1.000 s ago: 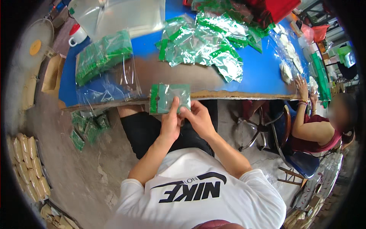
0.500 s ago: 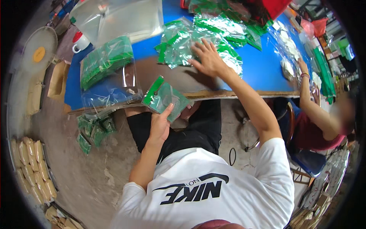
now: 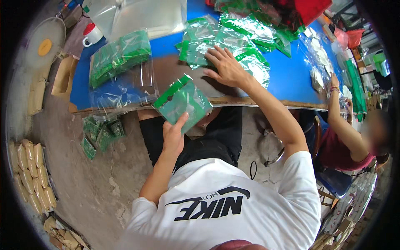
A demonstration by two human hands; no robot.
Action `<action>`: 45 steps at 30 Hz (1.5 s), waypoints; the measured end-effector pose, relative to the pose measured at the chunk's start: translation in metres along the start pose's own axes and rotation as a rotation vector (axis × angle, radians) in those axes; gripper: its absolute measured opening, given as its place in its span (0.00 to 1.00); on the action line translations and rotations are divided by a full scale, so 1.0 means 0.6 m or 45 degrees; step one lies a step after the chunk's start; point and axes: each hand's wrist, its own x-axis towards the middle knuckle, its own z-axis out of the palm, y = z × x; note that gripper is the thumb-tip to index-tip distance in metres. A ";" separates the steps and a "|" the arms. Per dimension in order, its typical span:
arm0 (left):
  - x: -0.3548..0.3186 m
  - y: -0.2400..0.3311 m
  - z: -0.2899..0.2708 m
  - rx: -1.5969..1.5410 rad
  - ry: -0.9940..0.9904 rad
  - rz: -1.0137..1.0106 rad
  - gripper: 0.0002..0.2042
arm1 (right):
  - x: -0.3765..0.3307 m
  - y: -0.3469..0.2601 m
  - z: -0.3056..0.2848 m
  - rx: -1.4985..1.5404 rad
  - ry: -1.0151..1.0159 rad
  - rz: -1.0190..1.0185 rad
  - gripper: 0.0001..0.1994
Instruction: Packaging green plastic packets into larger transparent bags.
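Note:
My left hand [image 3: 173,136] grips flat clear plastic packets with a green header strip [image 3: 183,102], thumb on top, just off the near table edge. How many it holds I cannot tell. My right hand [image 3: 226,70] is open, fingers spread, at the near side of a loose pile of similar green-edged packets [image 3: 246,39]; whether the fingertips press on one is unclear. To the left, a larger clear bag filled with a row of green packets [image 3: 121,56] lies on the table, its loose end reaching the near edge.
The blue table [image 3: 287,83] has a brown patch in front of me. Behind are clear plastic sheets [image 3: 146,21], a white mug with a red lid [image 3: 92,35] and a red container [image 3: 310,12]. Green packets [image 3: 102,133] hang below the edge. A co-worker [image 3: 343,137] sits at right.
My right hand has drawn back a little over the pile toward the near edge. The packets in my left hand now show more of their face. The whole view has shifted slightly.

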 end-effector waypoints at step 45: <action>-0.004 -0.008 -0.056 -0.073 -0.273 -0.105 0.17 | -0.092 -0.139 -0.030 0.200 -0.084 0.047 0.25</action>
